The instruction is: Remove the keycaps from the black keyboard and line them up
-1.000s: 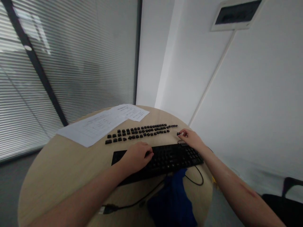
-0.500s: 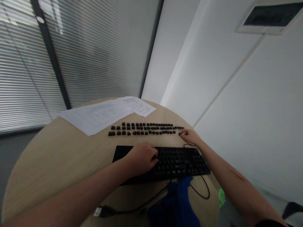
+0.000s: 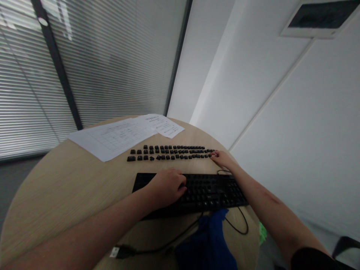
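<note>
A black keyboard (image 3: 208, 193) lies on the round wooden table. My left hand (image 3: 170, 187) rests over its left half with fingers curled and thumb close to the forefinger; whatever it may hold is hidden. Beyond the keyboard, loose black keycaps (image 3: 168, 152) are laid out in three rough rows. My right hand (image 3: 222, 159) is at the right end of these rows, thumb and fingers pinched at a small keycap (image 3: 210, 155) low on the table. The fingertips partly cover that keycap.
Printed paper sheets (image 3: 112, 137) lie at the back left. A blue cloth-like item (image 3: 209, 240) sits at the near edge, beside the keyboard's cable and its USB plug (image 3: 119, 252). A window with blinds (image 3: 120, 67) and a white wall (image 3: 281, 123) stand behind the table.
My right hand has moved slightly left and away from me, bringing the small keycap closer to the row ends. My left hand stays in place on the keyboard.
</note>
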`<state>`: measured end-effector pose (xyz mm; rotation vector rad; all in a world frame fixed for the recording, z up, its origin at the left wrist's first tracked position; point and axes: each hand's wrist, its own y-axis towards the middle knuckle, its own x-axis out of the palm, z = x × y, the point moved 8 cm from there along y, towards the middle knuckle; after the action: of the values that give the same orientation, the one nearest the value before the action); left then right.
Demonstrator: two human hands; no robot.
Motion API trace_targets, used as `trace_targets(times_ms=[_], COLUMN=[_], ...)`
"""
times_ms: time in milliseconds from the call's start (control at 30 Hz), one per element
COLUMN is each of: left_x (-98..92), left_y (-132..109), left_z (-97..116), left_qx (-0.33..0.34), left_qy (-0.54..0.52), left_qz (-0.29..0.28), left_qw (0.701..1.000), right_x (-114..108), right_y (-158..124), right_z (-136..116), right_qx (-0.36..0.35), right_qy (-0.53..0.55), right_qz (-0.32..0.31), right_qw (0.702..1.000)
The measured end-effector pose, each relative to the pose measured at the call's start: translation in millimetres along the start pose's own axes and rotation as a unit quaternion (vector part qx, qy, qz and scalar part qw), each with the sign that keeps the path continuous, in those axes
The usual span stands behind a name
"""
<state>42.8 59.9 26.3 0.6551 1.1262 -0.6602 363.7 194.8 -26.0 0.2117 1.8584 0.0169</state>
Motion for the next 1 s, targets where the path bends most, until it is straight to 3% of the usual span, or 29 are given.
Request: trace_targets(times_ms=[167, 333, 400, 533, 667, 733, 867, 1000], left_x=[0.5, -1.5, -1.9, -2.0, -1.4, -2.2, -3.7, -1.4], left_y=[0, 0, 0, 2, 4, 4, 5, 5], left_z=[-2, -4, -4, -2, -3, -5, -11, -16], left_qx=[0.002, 0.0, 0.001, 0.014, 0.016, 0.021, 0.024, 0.024], left_qy=[-0.001, 0.011, 0.016, 0.018, 0.016, 0.014, 0.02, 0.022], left_qz=[0.003, 0.007, 0.006, 0.008, 0.018, 0.031, 0.05, 0.045], left_qw=[1.0, 1.0, 1.0, 1.0, 1.0, 0.999, 0.998, 0.998], right_x=[-17, -65, -85, -105, -83, -70, -46, -40], right_y=[-8, -47, -73, -129, -170, -183, -188, -186], right_z=[-6, -14, -13, -2, 13, 19, 11, 8], right_qx=[0.002, -0.019, -0.025, -0.015, 0.05, 0.081, 0.097, 0.082], right_qy=[-0.006, 0.097, 0.206, 0.442, 0.594, 0.615, 0.602, 0.581], right_qz=[0.017, 0.115, 0.15, 0.179, 0.161, 0.191, 0.193, 0.231], right_qw=[1.0, 0.988, 0.967, 0.879, 0.786, 0.761, 0.769, 0.776])
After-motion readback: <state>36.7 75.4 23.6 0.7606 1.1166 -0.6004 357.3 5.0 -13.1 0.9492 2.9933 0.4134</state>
